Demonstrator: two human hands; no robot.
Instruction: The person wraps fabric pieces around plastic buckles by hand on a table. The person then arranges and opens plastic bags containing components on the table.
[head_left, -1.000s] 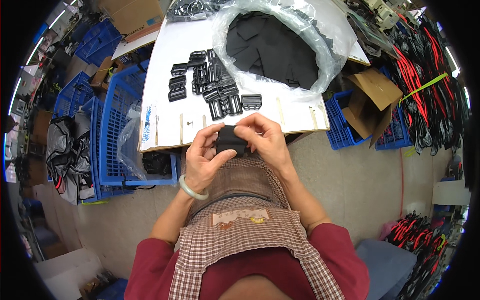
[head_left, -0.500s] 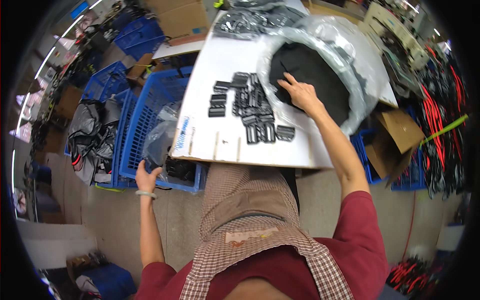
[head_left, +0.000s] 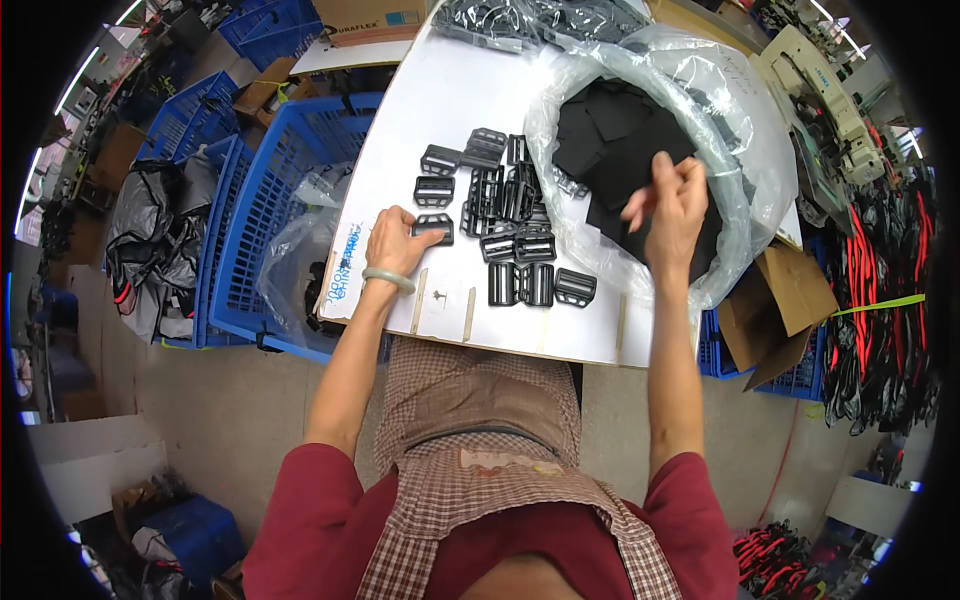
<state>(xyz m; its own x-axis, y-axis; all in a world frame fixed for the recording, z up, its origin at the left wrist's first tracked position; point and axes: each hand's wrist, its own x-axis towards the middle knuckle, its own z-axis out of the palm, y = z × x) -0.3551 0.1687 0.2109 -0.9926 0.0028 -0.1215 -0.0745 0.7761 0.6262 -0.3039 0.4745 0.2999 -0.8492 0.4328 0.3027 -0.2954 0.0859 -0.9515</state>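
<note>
Black buckles (head_left: 502, 284) lie loose on the white table (head_left: 390, 150), mostly around its middle. I think much is left to do: no buckle I can see has anything fixed to it, and I spot no finished piece on the table. Dark things show in the blue basket (head_left: 330, 105) just left of the table, but they are too hidden to tell if they are done.

Three buckles lie nearest: two side by side and one just to their right. Two more lie just behind those. One is at the left hand (head_left: 395, 243); the thumb is over that buckle and the fingers bend at its left end. I cannot tell if they pinch it. Past it, I count three more, then a heap in the middle, too jumbled to count.

The right hand (head_left: 677, 215) is over the clear bag (head_left: 548, 130), right of the heap. Its thumb and pointing finger are spread, with nothing seen between them. This one bag holds many flat black pieces (head_left: 610, 125), too many to count, so plenty seem left. At the far end lies more clear plastic (head_left: 485, 22).
</note>
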